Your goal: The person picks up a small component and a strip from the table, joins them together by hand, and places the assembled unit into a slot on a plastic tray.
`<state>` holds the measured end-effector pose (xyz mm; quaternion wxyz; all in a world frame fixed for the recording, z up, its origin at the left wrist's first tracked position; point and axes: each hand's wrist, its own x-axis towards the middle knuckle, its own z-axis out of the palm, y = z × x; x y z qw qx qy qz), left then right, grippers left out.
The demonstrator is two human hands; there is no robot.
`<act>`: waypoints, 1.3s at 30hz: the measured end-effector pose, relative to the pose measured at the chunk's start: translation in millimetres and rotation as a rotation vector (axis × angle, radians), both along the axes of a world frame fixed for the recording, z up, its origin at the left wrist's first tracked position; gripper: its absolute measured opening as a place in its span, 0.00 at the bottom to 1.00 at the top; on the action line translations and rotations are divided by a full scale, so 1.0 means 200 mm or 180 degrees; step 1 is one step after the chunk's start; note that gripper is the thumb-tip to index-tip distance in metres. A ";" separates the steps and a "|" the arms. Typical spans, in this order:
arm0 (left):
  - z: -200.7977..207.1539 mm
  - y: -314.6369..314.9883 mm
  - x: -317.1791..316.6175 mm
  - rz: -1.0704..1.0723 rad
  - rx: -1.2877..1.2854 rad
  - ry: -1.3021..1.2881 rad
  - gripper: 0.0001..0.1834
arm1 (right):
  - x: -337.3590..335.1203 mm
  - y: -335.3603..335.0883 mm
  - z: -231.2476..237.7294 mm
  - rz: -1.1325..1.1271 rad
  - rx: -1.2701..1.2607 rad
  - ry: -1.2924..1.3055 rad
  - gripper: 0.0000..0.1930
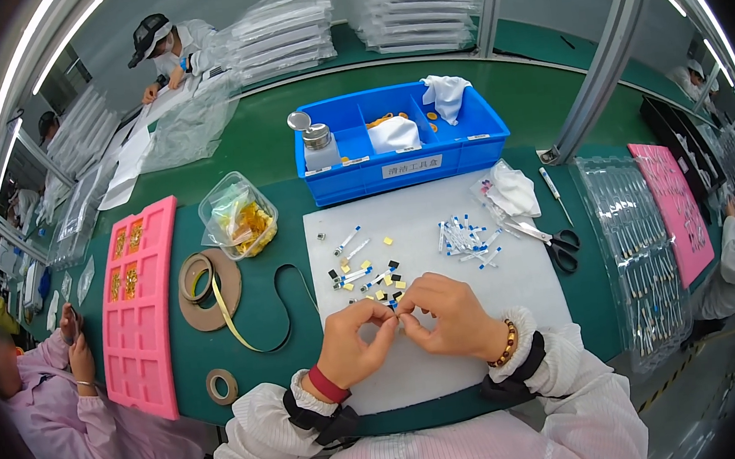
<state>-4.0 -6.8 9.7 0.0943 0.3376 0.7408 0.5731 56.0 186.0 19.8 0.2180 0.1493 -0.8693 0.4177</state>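
My left hand [357, 342] and my right hand [452, 320] meet fingertip to fingertip over a white work mat [501, 353]. Both are pinched around something small, mostly hidden by the fingers. Just beyond them lies a scatter of small flex cable pieces [352, 276] with blue ends, mixed with black and yellow bits. Farther right on the mat is a heap of similar clear and blue strips [464, 237]. Black-handled scissors [564, 245] rest at the mat's right edge, beside a crumpled white cloth [511, 191].
A blue divided bin [406, 174] with a pump bottle [319, 151] stands behind the mat. Left are tape rolls [215, 288], a clear tub [244, 218] and a pink foam tray [138, 337]. Right lie a screwdriver [553, 187] and clear trays [637, 258]. A co-worker [77, 412] sits at left.
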 end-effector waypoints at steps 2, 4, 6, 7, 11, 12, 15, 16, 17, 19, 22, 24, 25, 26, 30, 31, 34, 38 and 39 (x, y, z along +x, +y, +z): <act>0.00 0.00 0.00 0.0001 0.0013 -0.0011 0.04 | 0.00 0.00 0.00 0.0003 -0.0008 -0.0026 0.05; 0.02 0.00 0.00 0.0000 -0.0045 -0.0019 0.04 | 0.00 0.00 0.00 0.0022 -0.0063 -0.0010 0.05; 0.02 -0.01 0.00 0.0010 -0.0059 0.0004 0.04 | 0.00 0.00 0.01 0.0016 -0.0088 -0.0076 0.06; 0.02 -0.01 0.00 0.0019 -0.0074 0.0024 0.03 | 0.01 0.00 0.01 0.0008 -0.0114 -0.0147 0.06; 0.02 0.00 0.01 0.0016 -0.0035 0.0034 0.03 | 0.01 0.01 0.02 0.0035 -0.0127 -0.0162 0.06; 0.02 0.00 0.00 0.0025 -0.0026 0.0061 0.03 | 0.01 0.01 0.02 0.0028 -0.0136 -0.0177 0.05; 0.01 0.00 0.00 0.0032 -0.0020 0.0198 0.03 | 0.00 0.00 0.02 0.0034 -0.0144 -0.0167 0.06; 0.01 0.00 0.00 0.0028 -0.0022 0.0310 0.03 | 0.00 0.00 0.02 0.0046 -0.0141 -0.0141 0.06; 0.02 0.00 0.00 0.0026 -0.0019 0.0310 0.03 | 0.00 0.00 0.02 0.0043 -0.0139 -0.0141 0.06; 0.02 0.01 0.01 0.0049 -0.0006 0.0429 0.03 | 0.00 0.00 0.01 0.0010 -0.0129 -0.0138 0.06; 0.01 0.02 0.01 0.0072 0.0019 0.0416 0.03 | 0.00 0.01 0.00 0.0028 -0.0111 -0.0150 0.06; 0.02 0.02 0.01 0.0079 0.0011 0.0410 0.03 | 0.00 0.01 0.01 0.0014 -0.0122 -0.0175 0.05; 0.03 0.02 0.01 0.0086 0.0004 0.0404 0.03 | 0.00 0.01 0.01 0.0000 -0.0133 -0.0199 0.05; 0.03 0.02 0.01 0.0084 0.0005 0.0402 0.03 | 0.00 0.01 0.01 -0.0002 -0.0132 -0.0201 0.05; 0.03 0.01 0.02 0.0159 -0.0068 0.0348 0.02 | 0.00 0.01 0.02 0.0066 -0.0148 -0.0190 0.05; 0.03 0.02 0.02 0.0161 -0.0064 0.0375 0.02 | 0.00 0.01 0.01 0.0043 -0.0150 -0.0181 0.05; 0.02 0.02 0.02 0.0162 -0.0027 0.0382 0.02 | 0.00 0.01 0.00 0.0041 -0.0099 -0.0080 0.05; 0.02 0.02 0.01 0.0115 0.0009 0.0503 0.03 | -0.01 0.00 0.00 -0.0001 -0.0100 -0.0113 0.05; 0.02 0.02 0.01 0.0107 0.0017 0.0489 0.03 | -0.01 0.01 0.00 -0.0001 -0.0115 -0.0126 0.05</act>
